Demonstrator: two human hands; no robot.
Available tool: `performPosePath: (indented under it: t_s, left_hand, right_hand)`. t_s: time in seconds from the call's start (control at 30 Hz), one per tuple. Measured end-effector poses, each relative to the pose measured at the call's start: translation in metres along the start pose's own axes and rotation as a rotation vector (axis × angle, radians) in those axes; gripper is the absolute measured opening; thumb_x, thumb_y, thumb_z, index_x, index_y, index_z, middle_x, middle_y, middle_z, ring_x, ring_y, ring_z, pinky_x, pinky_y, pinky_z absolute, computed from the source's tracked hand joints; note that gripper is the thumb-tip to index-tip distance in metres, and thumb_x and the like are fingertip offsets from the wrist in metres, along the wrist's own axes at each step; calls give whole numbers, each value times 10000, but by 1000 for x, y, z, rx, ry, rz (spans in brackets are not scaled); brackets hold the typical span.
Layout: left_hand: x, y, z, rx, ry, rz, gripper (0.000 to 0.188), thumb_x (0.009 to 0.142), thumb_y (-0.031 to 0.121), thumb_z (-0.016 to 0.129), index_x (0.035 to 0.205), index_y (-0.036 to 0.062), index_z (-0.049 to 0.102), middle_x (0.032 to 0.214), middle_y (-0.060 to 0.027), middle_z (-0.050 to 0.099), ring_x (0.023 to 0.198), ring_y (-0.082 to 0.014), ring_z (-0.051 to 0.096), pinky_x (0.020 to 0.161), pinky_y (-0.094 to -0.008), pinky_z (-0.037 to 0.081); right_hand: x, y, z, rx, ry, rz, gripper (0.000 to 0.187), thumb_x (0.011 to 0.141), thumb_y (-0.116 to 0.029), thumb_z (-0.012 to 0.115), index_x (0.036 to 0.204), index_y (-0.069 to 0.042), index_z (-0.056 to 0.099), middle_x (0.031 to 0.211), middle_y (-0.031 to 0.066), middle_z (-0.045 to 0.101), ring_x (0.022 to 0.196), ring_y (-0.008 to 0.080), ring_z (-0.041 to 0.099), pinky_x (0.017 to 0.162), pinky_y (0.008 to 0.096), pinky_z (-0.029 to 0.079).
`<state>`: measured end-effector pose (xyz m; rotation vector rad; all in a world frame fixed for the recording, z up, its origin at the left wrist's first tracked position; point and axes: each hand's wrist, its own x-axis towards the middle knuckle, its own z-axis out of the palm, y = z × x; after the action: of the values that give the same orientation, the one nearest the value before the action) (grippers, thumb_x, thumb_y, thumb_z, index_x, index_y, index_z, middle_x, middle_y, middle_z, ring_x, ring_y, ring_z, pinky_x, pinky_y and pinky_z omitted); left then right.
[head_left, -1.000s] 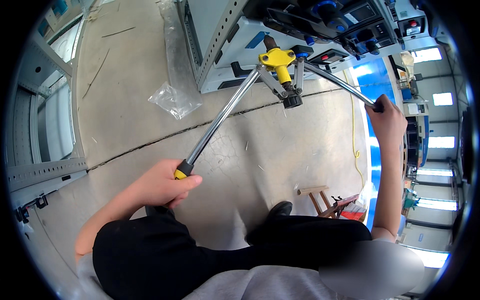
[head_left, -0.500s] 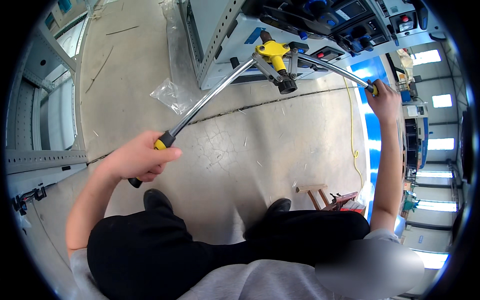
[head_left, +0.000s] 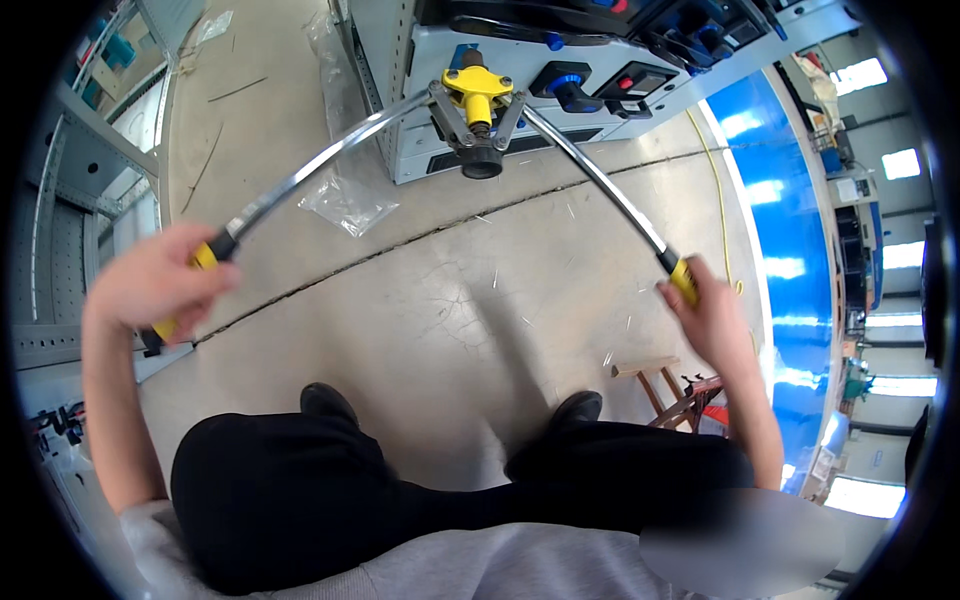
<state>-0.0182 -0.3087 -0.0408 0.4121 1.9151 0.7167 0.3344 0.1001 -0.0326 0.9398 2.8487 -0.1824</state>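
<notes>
My left hand [head_left: 160,278] is closed around the yellow-and-black grip of a two-handled lever riveter [head_left: 478,88]. On the other grip, at the right, my right hand [head_left: 716,315] is closed too. Long chrome levers run from the grips up to the riveter's yellow head, where grey linkage arms straddle a black round end cap. The nose of the head points away from me against the light grey panel of a cabinet [head_left: 420,150]; its exact contact is hidden. Black-and-blue rotary switches [head_left: 572,88] sit on the panel beside the head.
A clear plastic bag [head_left: 350,205] lies on the concrete floor near the cabinet. A small wooden stool [head_left: 648,370] stands by my right knee. Grey metal frames [head_left: 75,160] line the left. A yellow cord [head_left: 712,160] runs beside the blue floor strip [head_left: 785,260].
My right hand has come down and inward with its lever, while my left has shifted outward and slightly up. The riveter's head appears further left in view, along with the cabinet.
</notes>
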Motion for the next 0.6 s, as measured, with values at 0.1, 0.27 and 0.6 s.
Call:
performPosePath:
  t_s: [0.1, 0.27, 0.6]
  left_hand:
    - [-13, 17, 55, -167, -292, 39, 164, 976, 123, 654, 931, 19, 535, 662, -68, 650, 502, -202, 677, 477, -329, 536]
    - [12, 10, 125, -298, -548, 100, 132, 996, 119, 588, 971, 45, 481, 786, -89, 668, 716, -237, 713, 704, -395, 581]
    - [-27, 8, 115, -733, -496, 40, 244, 1085, 367, 510, 1083, 124, 483, 665, -53, 512, 492, -192, 546, 526, -366, 484]
  right_hand:
    - [41, 45, -23, -217, 179, -121, 336, 986, -372, 704, 1129, -85, 604, 761, 185, 678, 712, 407, 690, 609, 477, 523]
    - [124, 79, -62, -329, 268, -319, 290, 971, -290, 704, 1160, -87, 617, 768, 167, 674, 727, 373, 674, 652, 463, 495]
    - [143, 96, -42, -175, 313, -391, 337, 944, -373, 725, 987, -49, 643, 668, 188, 584, 659, 408, 598, 600, 448, 441]
